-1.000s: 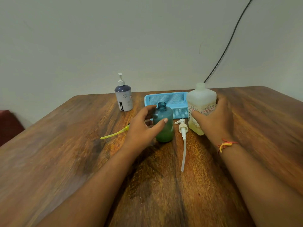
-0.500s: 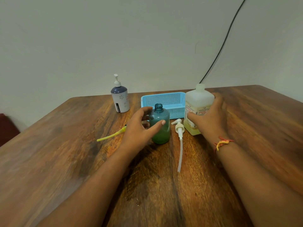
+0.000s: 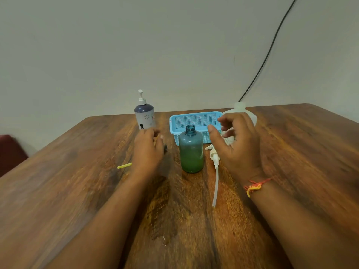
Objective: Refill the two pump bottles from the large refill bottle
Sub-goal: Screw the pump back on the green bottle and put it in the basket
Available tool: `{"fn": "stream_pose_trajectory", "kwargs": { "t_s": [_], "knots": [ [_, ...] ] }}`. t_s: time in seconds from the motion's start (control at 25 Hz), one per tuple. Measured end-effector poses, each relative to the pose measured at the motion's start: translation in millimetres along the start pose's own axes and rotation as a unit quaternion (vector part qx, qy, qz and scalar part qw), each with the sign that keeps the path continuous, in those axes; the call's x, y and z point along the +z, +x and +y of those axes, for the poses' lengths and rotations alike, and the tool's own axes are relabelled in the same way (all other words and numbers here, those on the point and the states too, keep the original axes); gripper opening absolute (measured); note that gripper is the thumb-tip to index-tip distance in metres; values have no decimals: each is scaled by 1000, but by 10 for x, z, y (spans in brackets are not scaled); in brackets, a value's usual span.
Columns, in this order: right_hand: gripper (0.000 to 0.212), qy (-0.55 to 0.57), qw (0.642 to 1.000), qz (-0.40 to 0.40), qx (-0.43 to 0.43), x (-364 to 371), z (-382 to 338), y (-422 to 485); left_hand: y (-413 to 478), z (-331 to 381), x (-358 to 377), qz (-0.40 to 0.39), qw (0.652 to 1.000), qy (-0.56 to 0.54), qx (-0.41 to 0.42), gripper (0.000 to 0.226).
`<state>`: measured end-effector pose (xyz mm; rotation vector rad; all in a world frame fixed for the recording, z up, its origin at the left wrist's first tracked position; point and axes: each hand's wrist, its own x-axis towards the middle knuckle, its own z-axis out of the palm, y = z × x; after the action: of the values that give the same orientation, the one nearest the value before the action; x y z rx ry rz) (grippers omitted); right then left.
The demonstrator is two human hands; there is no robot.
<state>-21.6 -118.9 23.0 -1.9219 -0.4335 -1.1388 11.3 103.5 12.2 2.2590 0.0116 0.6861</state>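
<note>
Left hand [image 3: 147,150]: raised over the table to the left of the teal bottle; blurred, fingers loosely bent. You cannot tell whether it holds anything.
Right hand [image 3: 235,146]: fingers spread and bent, wide, holding nothing; it sits in front of the refill bottle, with an orange-yellow thread band [image 3: 254,186] on the wrist.
Teal translucent plastic bottle [image 3: 191,150]: upright between your hands, neck uncapped, green liquid in the lower part.
White pump head with long dip tube [image 3: 214,160]: lying flat on the table just right of the teal bottle.
Large translucent white refill bottle [image 3: 245,112]: upright beside the basket's right end, partly hidden by your right hand.
White pump bottle with dark purple shoulder [image 3: 144,115]: upright, pump fitted, behind your left hand.
Light blue perforated plastic basket [image 3: 196,120]: behind the teal bottle.
Thin yellow tube [image 3: 124,166]: on the table, one end running under your left hand.
Brown wooden table [image 3: 77,171]: carries all items.
</note>
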Motion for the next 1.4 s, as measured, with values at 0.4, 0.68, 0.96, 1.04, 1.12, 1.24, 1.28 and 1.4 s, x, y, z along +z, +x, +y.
{"fn": "stream_pose_trajectory", "kwargs": {
  "t_s": [0.4, 0.68, 0.96, 1.04, 1.12, 1.24, 1.28, 1.4],
  "knots": [
    [85, -55, 960, -242, 130, 165, 57, -121, 158, -321, -78, -161, 961, 206, -91, 30],
    [91, -20, 948, -280, 150, 198, 22, -123, 62, 103, -221, 96, 964, -241, -65, 25],
    [87, 19, 943, -286, 167, 203, 22, -123, 45, 313, -304, 70, 776, -622, -86, 24],
    [86, 26, 944, -285, 161, 198, 7, -122, 56, 306, -304, 62, 758, -644, -83, 36],
    [86, 28, 946, -285, 153, 204, -4, -124, 40, 330, -319, 55, 760, -643, -73, 41],
    [87, 28, 948, -280, 147, 206, -8, -132, -19, 401, -341, 52, 794, -603, -56, 33],
    [86, 27, 948, -280, 147, 200, -4, -131, -41, 425, -349, 52, 813, -578, -45, 30],
    [86, 20, 950, -280, 139, 182, -4, -130, -108, 489, -359, 39, 856, -515, -13, 22]
  ]
}}
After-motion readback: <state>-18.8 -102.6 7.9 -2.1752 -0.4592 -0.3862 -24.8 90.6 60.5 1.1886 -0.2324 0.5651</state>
